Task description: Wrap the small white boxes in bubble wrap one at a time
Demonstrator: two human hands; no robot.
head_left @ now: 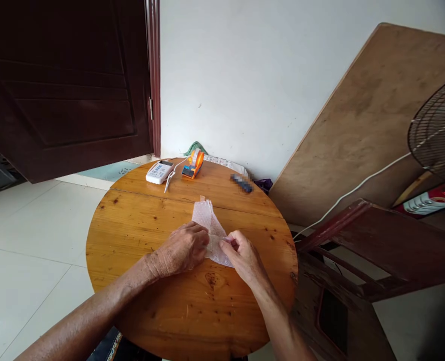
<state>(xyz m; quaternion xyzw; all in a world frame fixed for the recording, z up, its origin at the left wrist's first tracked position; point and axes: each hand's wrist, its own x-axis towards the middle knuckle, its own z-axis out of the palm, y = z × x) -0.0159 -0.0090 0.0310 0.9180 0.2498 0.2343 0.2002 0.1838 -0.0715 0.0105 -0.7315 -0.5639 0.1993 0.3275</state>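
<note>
- Person's left hand [190, 244]: fingers curled at the left side of the bubble wrap [203, 213]; can't tell if pinching.
- Right hand [243, 253]: thumb and index finger pinched on the wrap's right edge.
- Wrap lies mid-table, between and beyond the hands, on the round wooden table [211, 316].
- Farther: dark elongated object [245, 184], partly pixelated, right; white device [159, 172], left; orange tape dispenser [197, 163] just beside it.
- Behind: white wall [245, 75].
</note>
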